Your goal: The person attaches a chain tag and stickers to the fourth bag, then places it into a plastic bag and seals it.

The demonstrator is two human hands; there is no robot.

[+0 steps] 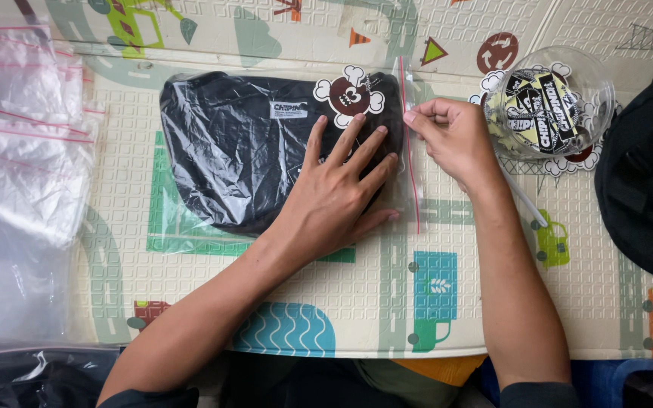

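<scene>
Head view. Left hand (339,189) lying open, fingers spread, pressing flat on clear zip bag (406,162) holding folded black garment (243,147), near play mat's (447,317) far edge. Right hand (451,136) pinching bag's red seal strip (411,151) between fingertips. Skull-shaped sticker (351,94) sitting inside bag. Clear bowl of stickers (553,102) standing toward far right corner. Stack of empty zip bags (20,151) lying along left edge.

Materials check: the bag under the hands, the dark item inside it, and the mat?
Bag: thin clear plastic film, glossy; glare, wrinkles and a red seal strip show. Dark item: likely folded black fabric with a small sewn label. Mat: probably soft foam, matte, embossed grid texture with printed pictures.
</scene>
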